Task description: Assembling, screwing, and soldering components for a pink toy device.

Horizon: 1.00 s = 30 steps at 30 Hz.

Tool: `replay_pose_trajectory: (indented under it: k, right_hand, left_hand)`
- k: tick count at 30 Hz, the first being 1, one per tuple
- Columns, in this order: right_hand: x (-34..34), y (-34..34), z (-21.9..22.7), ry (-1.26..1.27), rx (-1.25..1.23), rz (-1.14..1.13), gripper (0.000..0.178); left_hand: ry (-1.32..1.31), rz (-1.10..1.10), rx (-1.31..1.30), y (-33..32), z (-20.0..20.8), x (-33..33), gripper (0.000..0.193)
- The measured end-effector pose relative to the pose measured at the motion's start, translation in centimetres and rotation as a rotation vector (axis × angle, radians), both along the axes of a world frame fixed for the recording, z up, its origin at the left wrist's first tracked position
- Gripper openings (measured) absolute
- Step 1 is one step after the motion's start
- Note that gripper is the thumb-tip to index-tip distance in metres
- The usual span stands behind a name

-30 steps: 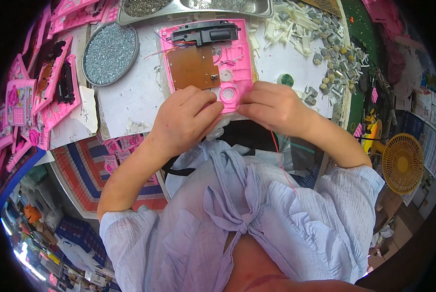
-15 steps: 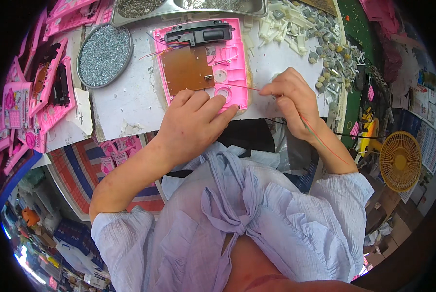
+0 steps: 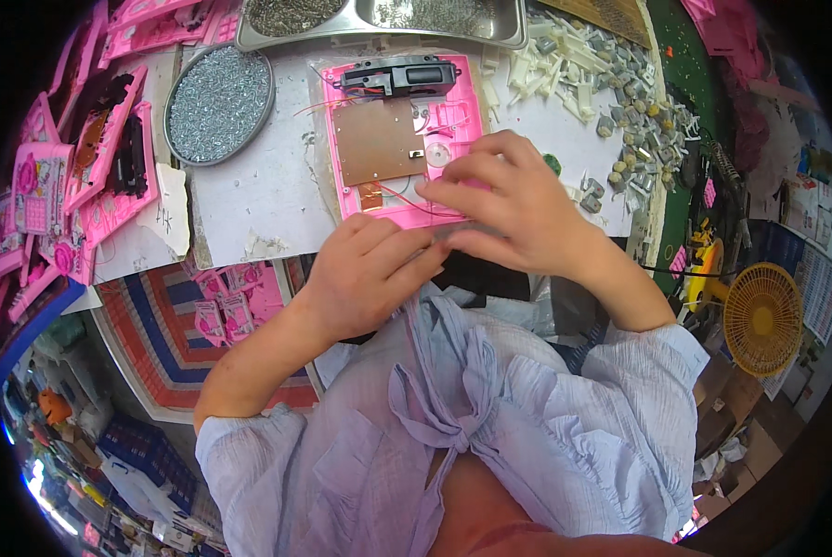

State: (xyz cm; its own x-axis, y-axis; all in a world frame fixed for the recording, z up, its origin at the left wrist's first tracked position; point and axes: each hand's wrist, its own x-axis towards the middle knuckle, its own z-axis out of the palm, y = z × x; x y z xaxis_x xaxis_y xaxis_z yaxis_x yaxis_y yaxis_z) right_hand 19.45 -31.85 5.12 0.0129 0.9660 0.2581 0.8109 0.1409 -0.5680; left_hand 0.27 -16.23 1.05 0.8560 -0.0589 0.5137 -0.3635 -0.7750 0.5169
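A pink plastic housing lies on the bench in front of me. A brown circuit board and a black plastic module sit in it, with thin wires beside them. My left hand is at the housing's near edge, fingers curled together; what they grip, if anything, is hidden. Over the housing's right near corner is my right hand, with index finger and thumb apart. Its index fingertip is by a thin red wire, and its thumb meets the left fingertips. A small copper-coloured piece shows below the board.
A round dish of small screws stands to the left, near stacked pink housings. A metal tray of small parts is at the back. White plastic pieces and small grey motor-like parts are heaped to the right.
My right hand has moved left from beside the housing to over its near corner, no longer drawing the red wire out to the right. My left hand has slid down to the near edge.
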Motion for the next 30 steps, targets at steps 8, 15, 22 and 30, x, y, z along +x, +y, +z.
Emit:
replay_pose_trajectory:
  k: [8, 15, 22, 30]
  right_hand:
    - [-4.8, 3.1, -2.2, -0.201, 0.040, -0.142, 0.043]
    - [-7.2, 4.0, -2.8, -0.190, 0.087, -0.156, 0.024]
    - [-7.1, 3.9, -2.9, -0.240, 0.015, -0.145, 0.033]
    - [2.9, 1.3, -2.6, -0.166, 0.128, -0.161, 0.028]
  left_hand:
    - [0.284, 0.451, -0.093, 2.7, -0.7, -3.6, 0.015]
    - [0.509, 0.227, -0.066, -1.7, -1.8, -6.5, 0.014]
    - [0.357, 0.105, -0.176, 4.3, 1.4, -3.4, 0.027]
    - [0.232, 0.052, -0.163, 5.3, -0.9, -2.2, 0.024]
